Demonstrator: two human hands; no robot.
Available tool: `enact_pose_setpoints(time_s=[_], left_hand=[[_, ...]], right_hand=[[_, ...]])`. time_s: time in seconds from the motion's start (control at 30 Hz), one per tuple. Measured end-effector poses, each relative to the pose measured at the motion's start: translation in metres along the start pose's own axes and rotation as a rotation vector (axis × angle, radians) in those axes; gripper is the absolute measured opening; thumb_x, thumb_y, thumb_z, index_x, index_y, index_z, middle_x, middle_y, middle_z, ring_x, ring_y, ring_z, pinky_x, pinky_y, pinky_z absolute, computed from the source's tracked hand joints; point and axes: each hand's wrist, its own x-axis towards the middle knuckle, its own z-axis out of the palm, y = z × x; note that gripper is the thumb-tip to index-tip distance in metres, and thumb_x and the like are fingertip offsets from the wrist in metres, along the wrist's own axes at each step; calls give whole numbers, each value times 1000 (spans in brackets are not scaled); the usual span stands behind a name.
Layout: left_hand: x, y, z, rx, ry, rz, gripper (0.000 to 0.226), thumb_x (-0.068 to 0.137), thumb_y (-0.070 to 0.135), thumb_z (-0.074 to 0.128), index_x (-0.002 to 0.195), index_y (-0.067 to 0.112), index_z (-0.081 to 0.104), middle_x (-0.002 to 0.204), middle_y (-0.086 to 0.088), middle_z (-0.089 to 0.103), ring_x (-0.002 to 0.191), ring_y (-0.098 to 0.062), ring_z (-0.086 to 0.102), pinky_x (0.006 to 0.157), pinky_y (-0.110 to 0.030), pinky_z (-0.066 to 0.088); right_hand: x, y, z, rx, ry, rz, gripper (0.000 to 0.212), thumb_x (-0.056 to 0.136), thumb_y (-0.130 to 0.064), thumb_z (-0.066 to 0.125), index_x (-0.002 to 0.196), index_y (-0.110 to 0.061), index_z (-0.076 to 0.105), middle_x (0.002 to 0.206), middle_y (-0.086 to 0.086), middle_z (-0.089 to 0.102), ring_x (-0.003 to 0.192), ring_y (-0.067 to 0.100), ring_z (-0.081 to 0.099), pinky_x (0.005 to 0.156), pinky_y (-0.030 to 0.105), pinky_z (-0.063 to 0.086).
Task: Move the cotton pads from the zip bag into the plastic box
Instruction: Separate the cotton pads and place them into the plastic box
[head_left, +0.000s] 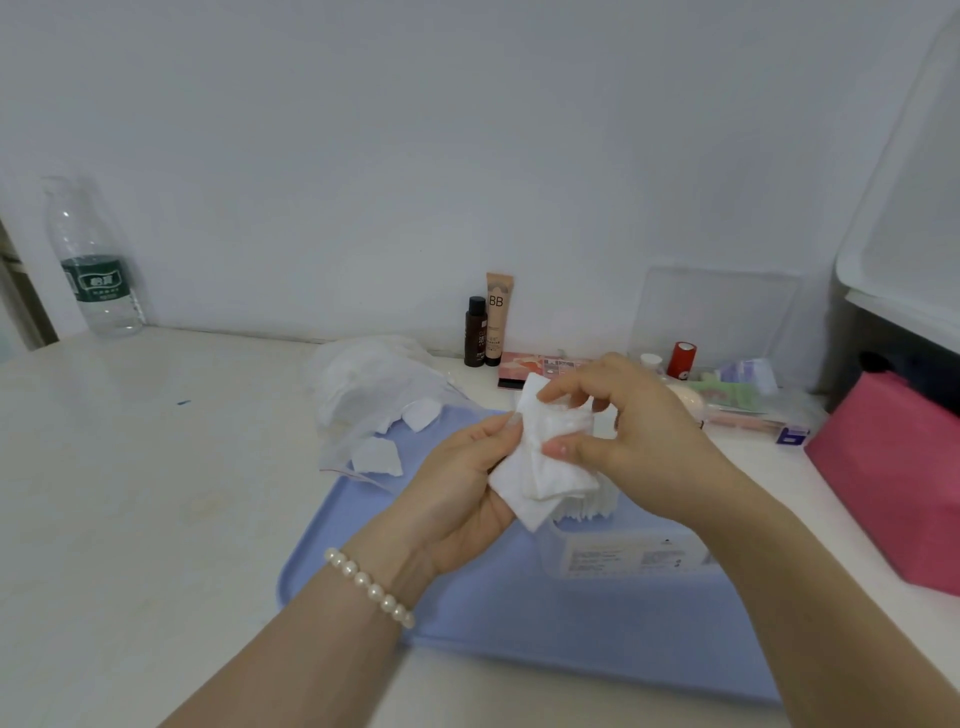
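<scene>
Above the clear plastic box (613, 556), I see my left hand (457, 488) and right hand (623, 441) pinching soft, featherlight white cotton pads (540, 467) by their edges.

You hold white cotton pads (540, 462) over a pale blue tray (519, 608). The plastic box (623, 556) is clear, with a white printed label. The zip bag (374, 395) is translucent white. Your left wrist carries a pearl-white bracelet (370, 587). The water bottle (93, 260) is clear with a dark green label. The BB tube (497, 317) is beige; the small bottle (475, 332) is dark brown. The pouch (893, 483) at right is pink.
</scene>
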Motion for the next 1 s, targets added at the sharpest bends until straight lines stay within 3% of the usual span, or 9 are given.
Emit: enact_pose_setpoints(time_s=[0.13, 0.33, 0.57, 0.7, 0.77, 0.9, 1.0], left_hand=[[-1, 0, -1, 11, 3, -20, 35, 98, 12, 35, 122, -6, 54, 123, -22, 60, 103, -28, 62, 94, -38, 48], [-1, 1, -1, 11, 20, -17, 34, 98, 12, 36, 119, -6, 56, 119, -22, 62, 99, -27, 63, 92, -37, 49], [-1, 0, 0, 2, 14, -14, 36, 98, 12, 36, 124, -8, 52, 123, -23, 60, 109, -30, 59, 96, -38, 48], [1, 2, -1, -47, 29, 8, 40, 96, 12, 38, 126, -11, 48, 126, -26, 57, 111, -32, 58, 96, -38, 47], [0, 5, 0, -65, 30, 22, 39, 94, 13, 40, 124, -10, 50, 123, -25, 59, 107, -31, 60, 95, -37, 49], [-1, 8, 0, -138, 27, 22, 38, 99, 12, 34, 127, -10, 48, 124, -25, 58, 108, -30, 61, 92, -36, 52], [-2, 9, -1, -157, 38, 12, 38, 95, 10, 39, 125, -10, 49, 122, -23, 59, 106, -30, 60, 87, -34, 53]], right_hand=[[0, 1, -2, -71, -36, -28, 34, 74, -19, 76, 104, -31, 65, 100, -7, 48, 98, 6, 40, 77, -1, 26], [1, 3, 0, -57, -25, -35, 28, 72, -20, 78, 90, -34, 62, 96, -17, 44, 97, 6, 39, 76, -3, 24], [1, 4, 2, -77, -19, -96, 34, 72, -19, 77, 73, -39, 50, 97, -11, 47, 96, 6, 38, 77, -1, 24], [2, 8, 9, -96, 105, -208, 28, 68, -15, 80, 72, -29, 56, 93, -11, 53, 95, 12, 41, 82, 5, 26], [3, 8, 13, -99, 217, -287, 16, 65, -18, 78, 71, -19, 63, 86, -7, 59, 89, 16, 47, 79, 13, 32], [2, 7, 19, -179, 331, -390, 15, 64, -18, 74, 71, -10, 64, 79, 0, 64, 81, 20, 52, 75, 25, 36], [2, 6, 19, -178, 292, -361, 21, 64, -23, 74, 79, -13, 63, 92, -4, 61, 88, 12, 47, 78, 17, 34]])
